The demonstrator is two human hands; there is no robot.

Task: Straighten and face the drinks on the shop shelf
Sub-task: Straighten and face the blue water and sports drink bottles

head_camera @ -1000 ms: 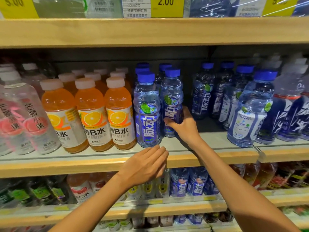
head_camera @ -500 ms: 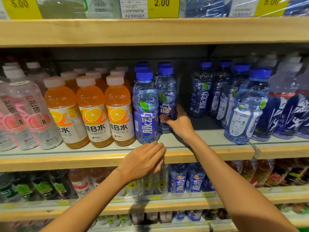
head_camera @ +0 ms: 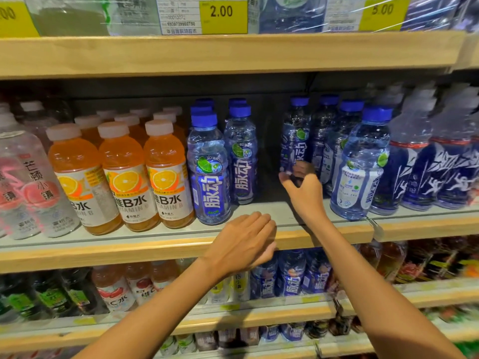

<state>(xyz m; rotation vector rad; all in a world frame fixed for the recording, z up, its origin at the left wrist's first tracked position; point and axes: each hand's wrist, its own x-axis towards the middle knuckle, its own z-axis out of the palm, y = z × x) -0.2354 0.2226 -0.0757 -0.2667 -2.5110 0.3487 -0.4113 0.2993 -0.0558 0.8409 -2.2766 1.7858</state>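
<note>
**Q:** Where is the drink being handled?

**A:** A blue-capped bottle point(head_camera: 295, 141) stands upright, set well back on the middle shelf point(head_camera: 155, 246). It is the leftmost of a cluster of similar bottles. Its dark blue label with white characters faces forward.

**Q:** Is a hand on it?

**A:** The right hand point(head_camera: 307, 195) reaches in at the bottle's lower part. The thumb is on the bottle's left and the fingers point(head_camera: 302, 169) curl in front of its base. That spot is blurred, so I cannot tell whether the grip has closed on the bottle or is only near it.

**Q:** And the other hand?

**A:** The left hand point(head_camera: 242, 243) is at the shelf's wooden front edge, palm down, with the fingers straight and together. Its grip holds nothing.

**Q:** What stands around the bottle?

**A:** To its left is a gap in the row. Past the gap are two lime-label bottles point(head_camera: 208, 174), one at the front and one just behind and to its right.

Further left, three orange vitamin drinks point(head_camera: 124, 177) line the front, and beyond them are clear peach drinks point(head_camera: 33, 187).

On the right of the cluster, a paler bottle point(head_camera: 360, 167) stands near the front edge with its white label showing. Beyond it are white-capped bottles point(head_camera: 445, 161).

On the shelf above, a yellow price tag point(head_camera: 223, 16) reads 2.00.
</note>
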